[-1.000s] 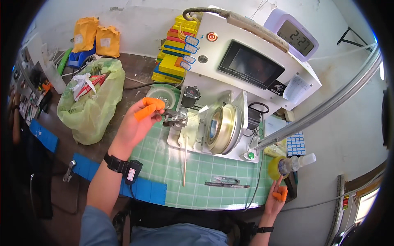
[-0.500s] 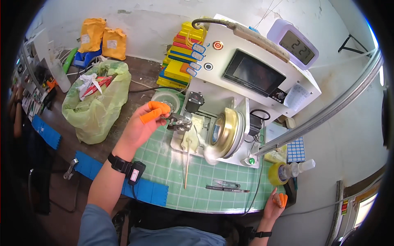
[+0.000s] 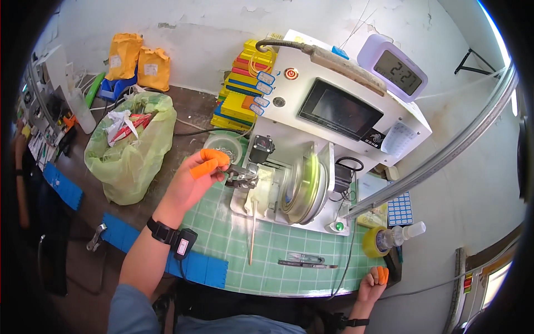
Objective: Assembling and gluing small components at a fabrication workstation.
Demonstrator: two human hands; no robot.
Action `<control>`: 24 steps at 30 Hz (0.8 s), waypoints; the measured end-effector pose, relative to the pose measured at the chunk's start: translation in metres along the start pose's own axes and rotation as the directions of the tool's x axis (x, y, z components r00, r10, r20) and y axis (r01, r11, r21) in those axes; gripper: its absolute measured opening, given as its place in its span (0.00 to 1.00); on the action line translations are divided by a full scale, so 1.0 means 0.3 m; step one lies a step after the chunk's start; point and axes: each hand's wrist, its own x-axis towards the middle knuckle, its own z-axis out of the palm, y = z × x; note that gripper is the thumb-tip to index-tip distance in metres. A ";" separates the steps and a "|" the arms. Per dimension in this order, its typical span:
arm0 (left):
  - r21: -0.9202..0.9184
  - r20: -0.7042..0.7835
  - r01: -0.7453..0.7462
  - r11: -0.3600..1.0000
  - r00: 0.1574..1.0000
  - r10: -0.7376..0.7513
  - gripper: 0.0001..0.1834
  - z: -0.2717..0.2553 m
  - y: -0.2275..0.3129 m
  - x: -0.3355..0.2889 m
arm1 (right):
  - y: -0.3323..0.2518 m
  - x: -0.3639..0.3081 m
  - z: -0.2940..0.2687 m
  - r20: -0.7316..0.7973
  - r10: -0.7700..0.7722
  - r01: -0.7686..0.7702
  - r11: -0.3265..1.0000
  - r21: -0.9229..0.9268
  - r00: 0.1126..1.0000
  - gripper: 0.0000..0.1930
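Note:
My left hand (image 3: 204, 171), with orange finger cots on its thumb and a finger, is pinched closed at the left end of a dark metal clamp (image 3: 241, 177). Whatever lies between its fingertips is too small to make out. Right of the clamp, on the white machine (image 3: 289, 89), stands a round wheel (image 3: 305, 189) with a blurred, shiny rim. A pale block (image 3: 261, 186) sits between them, and a thin wooden stick (image 3: 253, 234) reaches from it toward me. My right hand (image 3: 372, 285), also with orange finger cots, rests curled shut at the mat's right front edge.
A round dish of small bits (image 3: 225, 146) is behind my left hand. Thread snips and tweezers (image 3: 307, 260) lie on the green mat (image 3: 278, 278). Yellow tape (image 3: 376, 241) stands right. A green plastic bag (image 3: 130, 161) is left, stacked yellow boxes (image 3: 236, 108) behind.
The whole view has shifted slightly. White fluff at the wheel's lower edge no longer shows, and the wheel's gold face looks paler and blurred. My right fingers have curled in more.

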 end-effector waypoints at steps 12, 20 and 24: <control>-0.027 0.038 -0.014 1.000 0.999 0.015 0.09 -0.003 0.000 0.004 | 0.014 -0.007 0.043 -0.089 0.004 -0.005 1.000 -0.004 0.996 0.14; -0.034 -0.012 0.020 0.999 1.000 -0.021 0.11 -0.005 -0.010 -0.008 | -0.056 0.030 -0.051 -0.027 0.073 -0.074 0.995 -0.064 0.997 0.12; -0.031 0.006 0.059 0.998 0.998 -0.059 0.10 0.007 -0.028 0.014 | 0.003 -0.033 0.153 -0.268 0.025 -0.058 0.992 -0.113 0.963 0.20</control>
